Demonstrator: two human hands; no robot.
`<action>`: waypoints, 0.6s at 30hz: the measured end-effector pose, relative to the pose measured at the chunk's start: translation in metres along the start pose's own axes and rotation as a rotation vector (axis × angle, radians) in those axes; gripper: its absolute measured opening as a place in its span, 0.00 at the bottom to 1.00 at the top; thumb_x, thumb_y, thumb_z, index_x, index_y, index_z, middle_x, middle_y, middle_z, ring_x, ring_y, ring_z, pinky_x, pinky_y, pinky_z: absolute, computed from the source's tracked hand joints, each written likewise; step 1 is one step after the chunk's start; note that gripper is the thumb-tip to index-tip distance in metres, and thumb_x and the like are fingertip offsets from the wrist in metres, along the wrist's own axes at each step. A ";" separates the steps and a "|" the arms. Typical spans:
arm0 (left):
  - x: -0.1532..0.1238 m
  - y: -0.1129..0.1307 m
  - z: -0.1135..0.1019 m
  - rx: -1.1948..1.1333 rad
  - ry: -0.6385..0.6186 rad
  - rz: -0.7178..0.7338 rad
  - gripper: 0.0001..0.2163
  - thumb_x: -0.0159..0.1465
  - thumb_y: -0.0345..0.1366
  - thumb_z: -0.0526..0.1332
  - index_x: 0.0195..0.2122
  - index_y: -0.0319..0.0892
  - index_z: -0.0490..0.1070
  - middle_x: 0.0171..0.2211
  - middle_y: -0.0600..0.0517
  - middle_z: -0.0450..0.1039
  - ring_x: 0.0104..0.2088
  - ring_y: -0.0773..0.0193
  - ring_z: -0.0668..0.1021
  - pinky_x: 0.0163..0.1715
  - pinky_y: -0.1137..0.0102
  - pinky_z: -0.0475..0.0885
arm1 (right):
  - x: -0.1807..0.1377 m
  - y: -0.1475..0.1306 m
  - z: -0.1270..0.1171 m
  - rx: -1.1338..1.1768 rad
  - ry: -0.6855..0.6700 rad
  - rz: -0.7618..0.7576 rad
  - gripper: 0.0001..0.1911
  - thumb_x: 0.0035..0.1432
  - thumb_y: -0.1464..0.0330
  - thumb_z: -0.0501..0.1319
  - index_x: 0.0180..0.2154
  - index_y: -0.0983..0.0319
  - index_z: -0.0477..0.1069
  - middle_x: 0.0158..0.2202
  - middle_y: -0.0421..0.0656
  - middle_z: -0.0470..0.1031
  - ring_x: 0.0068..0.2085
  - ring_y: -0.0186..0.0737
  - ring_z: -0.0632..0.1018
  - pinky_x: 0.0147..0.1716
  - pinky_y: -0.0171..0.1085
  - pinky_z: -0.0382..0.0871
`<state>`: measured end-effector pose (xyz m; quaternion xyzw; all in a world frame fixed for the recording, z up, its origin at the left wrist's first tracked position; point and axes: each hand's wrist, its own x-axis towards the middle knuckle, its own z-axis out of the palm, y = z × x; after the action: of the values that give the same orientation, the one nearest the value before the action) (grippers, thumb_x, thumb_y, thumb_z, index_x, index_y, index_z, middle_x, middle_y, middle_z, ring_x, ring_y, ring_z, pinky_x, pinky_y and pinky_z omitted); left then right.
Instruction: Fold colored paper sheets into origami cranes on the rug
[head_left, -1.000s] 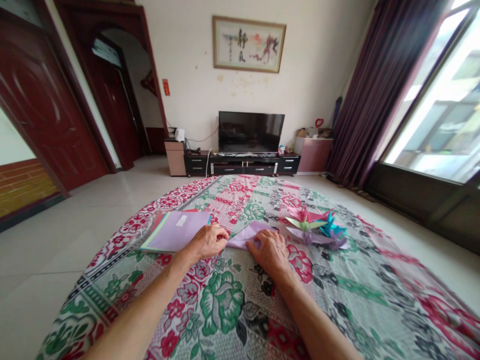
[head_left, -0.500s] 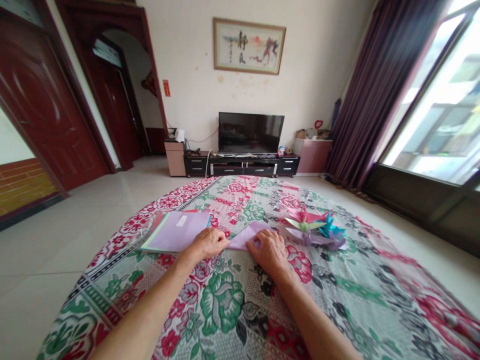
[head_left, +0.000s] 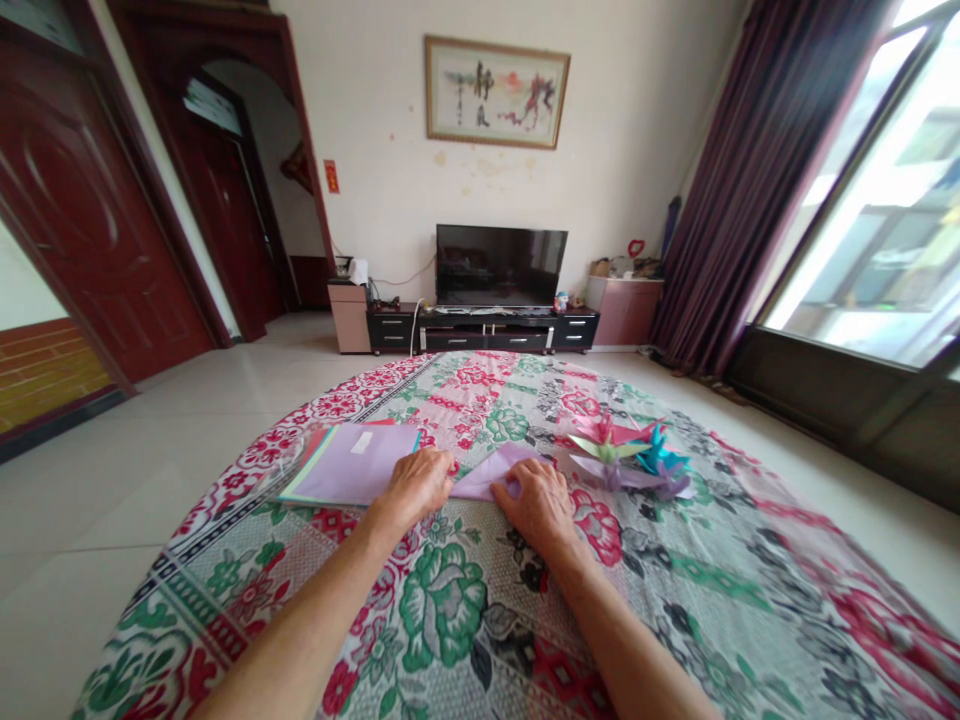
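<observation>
A light purple sheet of origami paper (head_left: 489, 470), folded to a triangle, lies on the flowered tablecloth between my hands. My left hand (head_left: 418, 484) is closed, its fingertips pinching the paper's left corner. Over the right part of the paper is my right hand (head_left: 537, 502), fingers curled and pressed down on it, hiding that side. Left of them rests a stack of coloured paper (head_left: 352, 465), purple on top with a small white label; my left hand overlaps its right edge. Several folded paper cranes (head_left: 611, 452) in pink, green, blue and purple sit beyond my right hand.
The patterned tablecloth (head_left: 442, 610) covers a rounded table. Past its far edge stand a low black TV cabinet (head_left: 487, 335) and a television (head_left: 501, 266). Red-brown doors (head_left: 97, 200) are on the left; a purple curtain (head_left: 739, 190) hangs by the window on the right.
My left hand has shifted very slightly left at the paper's corner. The right hand and the folded paper stay nearly in place.
</observation>
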<state>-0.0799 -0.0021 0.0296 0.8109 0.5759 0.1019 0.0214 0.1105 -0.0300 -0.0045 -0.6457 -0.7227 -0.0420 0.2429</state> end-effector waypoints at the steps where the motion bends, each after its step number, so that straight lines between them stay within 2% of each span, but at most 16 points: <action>1: 0.001 0.005 -0.001 -0.006 0.033 -0.018 0.10 0.59 0.34 0.53 0.38 0.42 0.71 0.38 0.45 0.73 0.41 0.56 0.75 0.42 0.65 0.68 | 0.000 0.000 0.000 0.001 0.003 -0.003 0.12 0.55 0.59 0.57 0.33 0.60 0.73 0.37 0.44 0.74 0.42 0.43 0.70 0.43 0.40 0.55; 3: 0.001 0.022 -0.001 -0.051 0.164 -0.048 0.14 0.63 0.33 0.46 0.41 0.40 0.70 0.41 0.42 0.71 0.44 0.56 0.74 0.45 0.64 0.67 | 0.000 0.000 -0.001 0.005 0.010 -0.008 0.12 0.54 0.58 0.57 0.32 0.60 0.72 0.37 0.44 0.73 0.42 0.43 0.70 0.42 0.39 0.55; 5: -0.004 0.042 0.004 -0.128 0.200 0.078 0.17 0.64 0.35 0.45 0.52 0.38 0.64 0.50 0.42 0.67 0.52 0.57 0.69 0.52 0.64 0.63 | 0.000 0.001 -0.001 0.013 -0.001 -0.019 0.12 0.55 0.59 0.57 0.33 0.59 0.72 0.37 0.44 0.73 0.42 0.43 0.70 0.41 0.39 0.55; 6: -0.008 0.052 0.008 -0.158 0.196 0.123 0.21 0.64 0.40 0.48 0.56 0.36 0.59 0.55 0.41 0.62 0.56 0.55 0.65 0.56 0.63 0.59 | 0.000 0.001 -0.001 0.016 -0.014 -0.020 0.11 0.56 0.60 0.56 0.33 0.59 0.72 0.37 0.44 0.73 0.41 0.42 0.70 0.41 0.38 0.56; 8: -0.019 0.065 0.018 -0.174 0.109 0.205 0.34 0.61 0.51 0.50 0.62 0.33 0.49 0.63 0.38 0.48 0.62 0.50 0.54 0.59 0.58 0.52 | 0.001 0.002 -0.001 0.011 -0.045 -0.016 0.10 0.56 0.62 0.56 0.34 0.59 0.72 0.38 0.44 0.73 0.41 0.42 0.70 0.40 0.38 0.56; 10: -0.029 0.068 0.027 -0.181 0.014 0.218 0.38 0.60 0.57 0.46 0.64 0.34 0.43 0.65 0.40 0.41 0.64 0.49 0.48 0.61 0.54 0.47 | 0.002 0.003 0.001 -0.004 -0.050 -0.006 0.10 0.56 0.62 0.56 0.34 0.59 0.72 0.38 0.44 0.73 0.42 0.42 0.70 0.40 0.38 0.55; 13: -0.038 0.060 0.036 -0.181 -0.092 0.217 0.42 0.58 0.61 0.43 0.64 0.34 0.41 0.65 0.40 0.39 0.64 0.51 0.45 0.61 0.53 0.43 | 0.002 0.002 0.003 -0.020 -0.011 -0.004 0.11 0.57 0.61 0.55 0.33 0.59 0.73 0.38 0.44 0.73 0.42 0.42 0.70 0.41 0.38 0.55; 18: -0.038 0.053 0.038 -0.177 -0.124 0.215 0.43 0.56 0.63 0.43 0.64 0.34 0.39 0.65 0.41 0.36 0.65 0.52 0.43 0.62 0.53 0.41 | 0.000 0.002 0.004 -0.014 0.009 -0.009 0.12 0.57 0.60 0.55 0.33 0.59 0.73 0.37 0.43 0.74 0.41 0.42 0.70 0.40 0.38 0.56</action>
<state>-0.0354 -0.0524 -0.0054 0.8675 0.4721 0.1036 0.1173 0.1109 -0.0281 -0.0082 -0.6438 -0.7243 -0.0513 0.2414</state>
